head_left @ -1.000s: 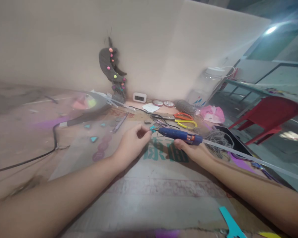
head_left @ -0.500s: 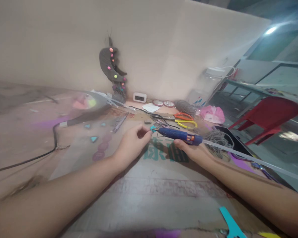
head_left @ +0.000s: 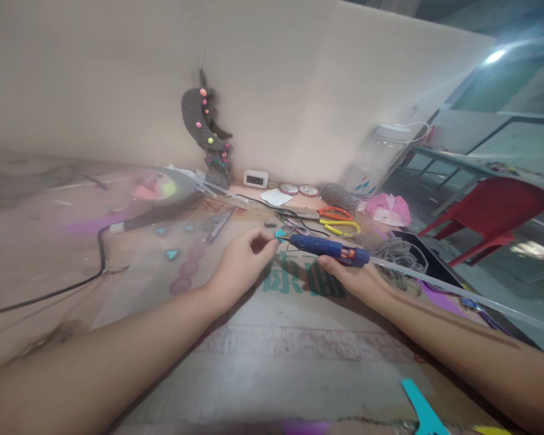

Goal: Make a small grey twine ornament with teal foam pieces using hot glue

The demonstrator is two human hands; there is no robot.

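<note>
My right hand (head_left: 353,279) is closed around a blue glue gun (head_left: 329,248) with a long clear glue stick (head_left: 457,292) trailing out of its back to the right. The gun's nozzle points left at a small teal piece (head_left: 280,234). My left hand (head_left: 242,261) pinches that teal piece between thumb and fingertips, just above a cardboard sheet (head_left: 281,344) with green print.
Orange and yellow scissors (head_left: 340,220) lie behind the gun, with grey cord (head_left: 396,254), a pink bag (head_left: 388,209), a white clock (head_left: 255,179) and a dark hanging ornament (head_left: 205,124) by the wall. A black cable (head_left: 100,254) runs left. A red chair (head_left: 494,208) stands at right.
</note>
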